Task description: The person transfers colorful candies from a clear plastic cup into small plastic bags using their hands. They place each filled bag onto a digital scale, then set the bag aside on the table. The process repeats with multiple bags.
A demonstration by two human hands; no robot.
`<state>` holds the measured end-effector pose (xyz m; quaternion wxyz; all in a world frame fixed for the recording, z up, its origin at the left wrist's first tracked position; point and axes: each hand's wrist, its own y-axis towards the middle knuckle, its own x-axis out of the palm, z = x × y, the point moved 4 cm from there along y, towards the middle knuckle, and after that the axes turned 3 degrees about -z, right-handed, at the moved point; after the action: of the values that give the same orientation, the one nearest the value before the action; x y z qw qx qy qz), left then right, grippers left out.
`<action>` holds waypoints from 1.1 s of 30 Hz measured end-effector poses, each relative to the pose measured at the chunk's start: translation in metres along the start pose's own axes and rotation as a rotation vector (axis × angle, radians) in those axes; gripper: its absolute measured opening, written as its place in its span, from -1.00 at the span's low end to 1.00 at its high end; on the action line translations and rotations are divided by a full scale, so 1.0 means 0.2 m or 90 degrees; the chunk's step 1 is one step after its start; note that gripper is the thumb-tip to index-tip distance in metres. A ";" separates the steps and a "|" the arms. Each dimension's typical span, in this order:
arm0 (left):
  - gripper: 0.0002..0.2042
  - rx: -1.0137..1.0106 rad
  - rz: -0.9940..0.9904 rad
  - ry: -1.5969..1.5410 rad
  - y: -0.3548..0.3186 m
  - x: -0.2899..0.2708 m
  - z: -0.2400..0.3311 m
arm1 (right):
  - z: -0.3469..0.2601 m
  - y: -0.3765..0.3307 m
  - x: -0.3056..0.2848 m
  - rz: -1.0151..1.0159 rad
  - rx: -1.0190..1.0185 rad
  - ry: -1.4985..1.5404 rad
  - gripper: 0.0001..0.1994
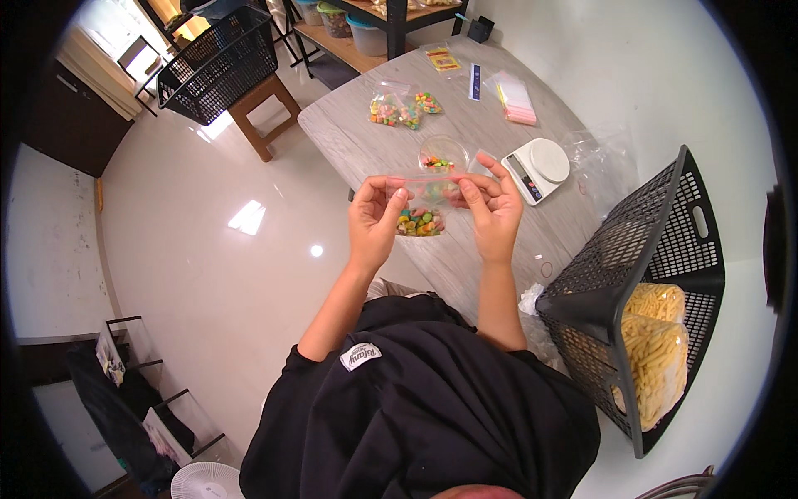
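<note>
Between my two hands hangs a clear zip-lock bag [421, 223] with a pink strip along its top and small multicoloured candies in its lower part. My left hand [372, 223] pinches the top left corner between thumb and fingers. On the other side, my right hand [494, 214] grips the top right end with thumb and forefinger, its other fingers raised. Just beyond the bag stands a clear round bowl [431, 143] with more coloured candies in it. A white digital scale [522, 180] is to the right of the bowl.
Filled candy bags [389, 110] lie on the grey table [332, 125], with a stack of pink-edged bags [517, 103] farther right. At the right, a black mesh basket [582, 291] holds bags of yellow sticks [657, 349]. Another black basket [224, 75] rests on a brown stool [249, 104].
</note>
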<state>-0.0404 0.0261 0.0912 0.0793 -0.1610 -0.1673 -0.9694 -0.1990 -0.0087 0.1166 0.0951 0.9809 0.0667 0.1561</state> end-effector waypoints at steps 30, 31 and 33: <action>-0.93 0.117 -0.058 0.065 -0.05 0.02 0.08 | -0.07 -0.11 0.04 -0.077 -0.071 -0.073 -0.43; -0.93 0.094 -0.080 0.090 -0.05 0.03 0.08 | -0.07 -0.11 0.04 -0.075 -0.058 -0.061 -0.42; -0.94 0.050 -0.123 0.139 -0.06 0.04 0.07 | -0.07 -0.12 0.04 -0.090 -0.099 -0.078 -0.41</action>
<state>-0.0469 0.0411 0.1041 0.0098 -0.0348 -0.2099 -0.9771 -0.1992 0.0187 0.1274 0.1854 0.9711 0.1179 0.0935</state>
